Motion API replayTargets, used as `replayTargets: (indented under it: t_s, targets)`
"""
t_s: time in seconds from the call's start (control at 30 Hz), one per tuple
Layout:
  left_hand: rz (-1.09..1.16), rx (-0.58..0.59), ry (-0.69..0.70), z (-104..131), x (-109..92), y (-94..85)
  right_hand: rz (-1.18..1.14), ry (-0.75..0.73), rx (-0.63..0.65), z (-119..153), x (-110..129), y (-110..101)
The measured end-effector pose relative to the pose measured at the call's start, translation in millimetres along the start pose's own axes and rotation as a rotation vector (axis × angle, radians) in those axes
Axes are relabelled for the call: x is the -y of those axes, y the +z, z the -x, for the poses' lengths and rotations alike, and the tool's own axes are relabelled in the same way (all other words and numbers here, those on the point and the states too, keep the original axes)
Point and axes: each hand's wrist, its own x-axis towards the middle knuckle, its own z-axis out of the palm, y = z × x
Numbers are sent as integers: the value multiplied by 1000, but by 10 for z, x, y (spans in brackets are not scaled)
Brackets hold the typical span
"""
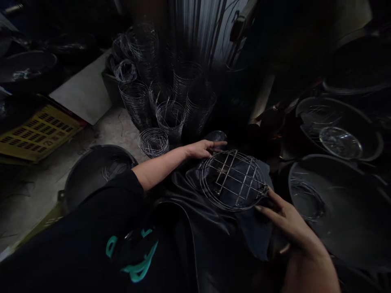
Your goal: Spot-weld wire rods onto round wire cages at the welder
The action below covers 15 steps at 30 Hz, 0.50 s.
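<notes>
A round wire grid (pixel 241 177) with crossing bars lies over my lap, above a dark apron (pixel 210 228) and a dark blue cloth (pixel 256 236). At its right rim my right hand (pixel 287 215) grips the wire between thumb and fingers. My left hand (pixel 203 149) is at the upper left rim, its fingers stretched out to the right with gaps between them. Whether its thumb touches the wire cannot be made out.
Tall stacks of wire rings (pixel 136 103) stand ahead on the left, with a low stack (pixel 153 142) nearer. A black tub (pixel 87 175) is at left, a yellow crate (pixel 45 130) beyond. Large tubs (pixel 351 211) holding wire pieces (pixel 307 199) stand at right.
</notes>
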Motion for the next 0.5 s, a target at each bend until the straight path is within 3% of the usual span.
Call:
replayTargets:
  t_s: [0.1,0.27,0.43,0.5]
  targets:
    - [22,31,-5,75,16,-46,-60,18,23,42,-51,47]
    - [-67,-90,-20,79,10,-17,-48,-23,22,12,-112,96]
    - [-333,96,1,197,-92,-46,-39,-37,20,11,-116,119]
    - [-485,84,24,285,-94,-12,-52,-45,28,2,-136,129]
